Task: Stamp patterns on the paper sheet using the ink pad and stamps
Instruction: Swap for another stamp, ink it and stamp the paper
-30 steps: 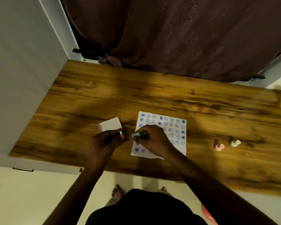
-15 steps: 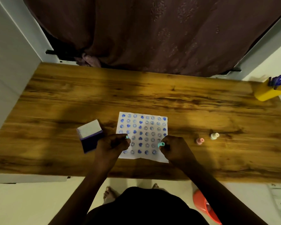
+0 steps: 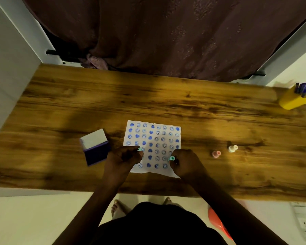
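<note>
A white paper sheet (image 3: 153, 138) lies on the wooden table (image 3: 166, 103), covered with several rows of blue heart and smiley prints. My left hand (image 3: 121, 159) pinches a small teal piece (image 3: 140, 149), perhaps a stamp cap, over the sheet's lower left. My right hand (image 3: 185, 162) pinches a teal stamp (image 3: 171, 158) over the sheet's lower right. The ink pad (image 3: 95, 147) stands open left of the sheet, its white lid up and dark blue pad facing me.
A pink stamp (image 3: 216, 154) and a cream stamp (image 3: 233, 148) stand on the table right of the sheet. A yellow pen holder (image 3: 293, 101) with blue pens sits at the far right corner. A dark curtain hangs behind the table.
My two hands were together at the sheet's left edge; they have come apart, the right carrying the teal stamp to the sheet's lower right. The camera view shifted too.
</note>
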A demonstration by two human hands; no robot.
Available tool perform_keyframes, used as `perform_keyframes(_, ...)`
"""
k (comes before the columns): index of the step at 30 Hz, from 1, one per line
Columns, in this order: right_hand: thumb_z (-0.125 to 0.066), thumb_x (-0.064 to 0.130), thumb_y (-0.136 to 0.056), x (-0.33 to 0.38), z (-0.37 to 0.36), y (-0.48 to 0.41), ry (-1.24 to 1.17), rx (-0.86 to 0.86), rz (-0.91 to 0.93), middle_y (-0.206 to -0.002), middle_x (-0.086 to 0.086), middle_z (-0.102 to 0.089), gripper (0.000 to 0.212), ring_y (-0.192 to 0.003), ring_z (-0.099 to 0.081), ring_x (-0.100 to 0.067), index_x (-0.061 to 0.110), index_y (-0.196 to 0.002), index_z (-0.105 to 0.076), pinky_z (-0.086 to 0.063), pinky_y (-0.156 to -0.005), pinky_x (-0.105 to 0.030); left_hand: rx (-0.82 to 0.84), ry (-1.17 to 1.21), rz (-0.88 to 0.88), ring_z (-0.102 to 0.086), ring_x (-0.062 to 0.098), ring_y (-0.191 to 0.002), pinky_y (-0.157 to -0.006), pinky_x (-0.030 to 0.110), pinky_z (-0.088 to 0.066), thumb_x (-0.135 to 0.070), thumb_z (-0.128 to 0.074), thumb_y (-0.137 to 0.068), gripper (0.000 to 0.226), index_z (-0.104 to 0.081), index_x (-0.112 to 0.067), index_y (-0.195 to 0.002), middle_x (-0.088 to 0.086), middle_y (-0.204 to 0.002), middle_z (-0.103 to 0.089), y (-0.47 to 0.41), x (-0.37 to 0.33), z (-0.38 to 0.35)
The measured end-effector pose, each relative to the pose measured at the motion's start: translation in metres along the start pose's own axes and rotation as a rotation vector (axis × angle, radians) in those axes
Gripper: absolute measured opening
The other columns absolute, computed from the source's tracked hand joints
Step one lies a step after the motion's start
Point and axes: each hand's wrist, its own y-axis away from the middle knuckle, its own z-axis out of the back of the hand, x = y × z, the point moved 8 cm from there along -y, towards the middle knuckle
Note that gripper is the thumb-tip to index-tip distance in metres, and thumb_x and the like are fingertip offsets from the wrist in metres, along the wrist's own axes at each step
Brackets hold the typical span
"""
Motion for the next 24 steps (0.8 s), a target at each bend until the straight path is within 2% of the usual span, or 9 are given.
perform_keyframes(2,-0.066,0.035,-0.093,-0.001,-0.002,-0.001,0.018,-0.002,-0.007,-0.111,-0.007,-0.075,0.027,-0.102,-0.07,-0.025,0.013,-0.108,-0.071,-0.059,-0.084,-0.035,0.019,-0.005,-0.002,-0.081,0.01,-0.09,-0.066,0.016,-0.061,-0.012,-0.084,-0.084,0.023,-0.08,-0.023,-0.104,-0.014,-0.099,-0.083,-0.001,0.001,-0.003)
perform_keyframes(5,-0.065,0.035,-0.093,-0.002,-0.004,-0.003,0.021,-0.017,-0.017,-0.105,-0.006,-0.075,0.025,-0.095,-0.071,-0.023,0.013,-0.104,-0.071,-0.051,-0.072,-0.025,0.029,-0.024,0.006,-0.078,0.003,-0.092,-0.064,0.014,-0.06,-0.012,-0.084,-0.084,0.025,-0.079,-0.023,-0.106,-0.018,-0.097,-0.082,-0.004,0.003,-0.006)
perform_keyframes(9,-0.065,0.035,-0.091,-0.003,-0.007,-0.005,0.046,-0.033,-0.018,-0.101,-0.007,-0.075,0.025,-0.094,-0.071,-0.025,0.013,-0.101,-0.072,-0.045,-0.069,-0.024,0.037,0.0,0.032,-0.08,0.006,-0.091,-0.064,0.016,-0.061,-0.012,-0.086,-0.083,0.024,-0.079,-0.025,-0.102,-0.016,-0.095,-0.083,-0.008,0.006,-0.01)
perform_keyframes(11,-0.066,0.036,-0.089,-0.004,-0.009,-0.007,0.052,-0.035,-0.038,-0.103,-0.007,-0.075,0.026,-0.095,-0.071,-0.025,0.014,-0.102,-0.072,-0.05,-0.072,-0.027,0.044,-0.005,0.021,-0.08,0.007,-0.09,-0.065,0.016,-0.061,-0.011,-0.086,-0.083,0.024,-0.079,-0.025,-0.101,-0.019,-0.096,-0.082,-0.007,0.004,-0.013)
perform_keyframes(16,-0.065,0.041,-0.09,-0.007,-0.011,-0.009,0.068,-0.015,-0.066,-0.112,-0.007,-0.073,0.032,-0.102,-0.069,-0.025,0.018,-0.111,-0.072,-0.056,-0.082,-0.032,0.045,-0.028,-0.003,-0.082,0.013,-0.087,-0.071,0.023,-0.064,-0.014,-0.087,-0.082,0.024,-0.081,-0.022,-0.104,-0.011,-0.095,-0.084,-0.004,-0.004,-0.016)
perform_keyframes(22,-0.071,0.034,-0.089,-0.006,-0.002,-0.008,0.02,-0.054,-0.039,-0.113,-0.005,-0.075,0.03,-0.101,-0.072,-0.022,0.016,-0.112,-0.074,-0.06,-0.082,-0.03,0.058,-0.059,-0.072,-0.082,0.015,-0.085,-0.075,0.024,-0.065,-0.014,-0.087,-0.082,0.027,-0.081,-0.018,-0.108,-0.006,-0.092,-0.085,0.001,-0.022,-0.014)
perform_keyframes(24,-0.074,0.033,-0.089,-0.012,0.004,-0.005,-0.064,-0.057,-0.046,-0.111,-0.003,-0.077,0.026,-0.097,-0.073,-0.019,0.015,-0.107,-0.076,-0.059,-0.075,-0.027,0.077,-0.076,-0.082,-0.082,0.014,-0.086,-0.075,0.023,-0.065,-0.015,-0.087,-0.081,0.03,-0.081,-0.015,-0.111,-0.007,-0.093,-0.085,0.003,-0.025,-0.016)
